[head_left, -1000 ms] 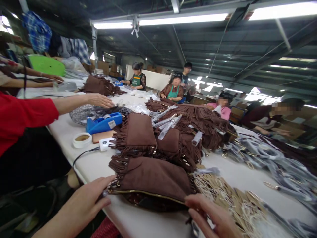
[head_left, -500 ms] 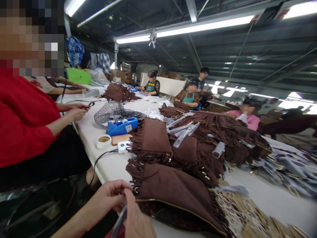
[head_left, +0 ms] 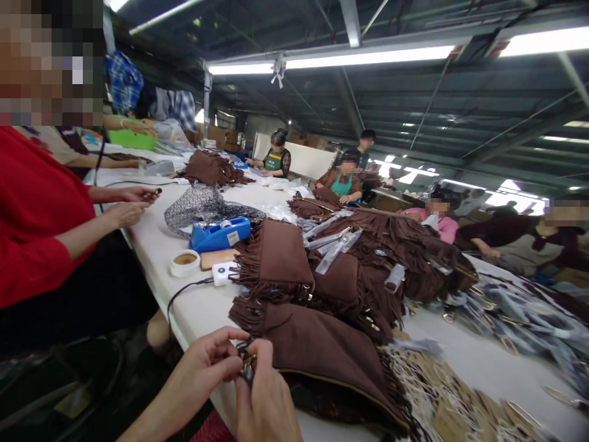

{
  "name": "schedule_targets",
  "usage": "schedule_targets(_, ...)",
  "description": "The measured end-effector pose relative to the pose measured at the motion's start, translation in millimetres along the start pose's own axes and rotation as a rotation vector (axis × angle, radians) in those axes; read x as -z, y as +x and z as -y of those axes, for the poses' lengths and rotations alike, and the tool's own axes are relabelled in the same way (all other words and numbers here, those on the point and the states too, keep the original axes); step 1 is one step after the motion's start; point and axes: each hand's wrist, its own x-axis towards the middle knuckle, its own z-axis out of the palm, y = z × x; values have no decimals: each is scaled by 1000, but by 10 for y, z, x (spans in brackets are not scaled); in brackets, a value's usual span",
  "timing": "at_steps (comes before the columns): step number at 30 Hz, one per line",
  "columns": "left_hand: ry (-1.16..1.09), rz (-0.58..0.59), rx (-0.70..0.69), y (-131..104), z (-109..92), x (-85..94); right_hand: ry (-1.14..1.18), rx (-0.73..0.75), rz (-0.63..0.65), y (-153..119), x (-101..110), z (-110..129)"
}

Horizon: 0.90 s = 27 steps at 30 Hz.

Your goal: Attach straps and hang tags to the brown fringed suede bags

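Note:
A brown fringed bag (head_left: 322,350) lies at the table's near edge, its gold zipper facing me and parted. At its left corner, my left hand (head_left: 207,362) pinches dark fringe or a small ring. My right hand (head_left: 267,393) is closed on a gold metal clasp (head_left: 249,361) with a dark, plastic-looking piece below it. Both hands' fingertips meet at that corner, so the exact contact is partly hidden. Just behind lies a smaller brown fringed pouch (head_left: 285,252).
Left of the bags are a blue tape dispenser (head_left: 221,234), a tape roll (head_left: 184,263) and a white device (head_left: 223,274) with a cable. Tan tags (head_left: 442,387) lie right. A person in red (head_left: 46,215) stands left; others sit around the table.
My hands have come together at the bag's corner, and the gold clasp now shows between the fingers. The view has shifted slightly to the right.

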Motion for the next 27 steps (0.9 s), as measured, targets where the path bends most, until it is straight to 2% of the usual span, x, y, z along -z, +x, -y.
schedule_targets(4, 29, 6, -22, -9, -84, -31, -39, 0, -18, 30, 77, 24)
schedule_targets(9, 396, -43, -86, -82, -242, -58, -462, -96, 212, 137, 165, 176)
schedule_targets(12, 536, -59, -166, -95, -287, -79, -582, -79, 301, 249, 301, 290)
schedule_targets(14, 542, -86, -185, -70, -278, -93, -574, -88, 309, 300, 418, 310)
schedule_targets(16, 535, -117, -185, -18, -239, -90, -589, -109, 261, 307, 547, 254)
schedule_targets(19, 561, -197, -193, 104, -146, -18, -685, -162, 142, 228, 776, 7)
schedule_targets(23, 614, -298, -186, 270, -16, 152, -811, -309, 76, -4, 1180, -584)
schedule_targets(27, 648, -259, -180, 359, 117, 218, -814, -506, 55, -308, 1526, -1211)
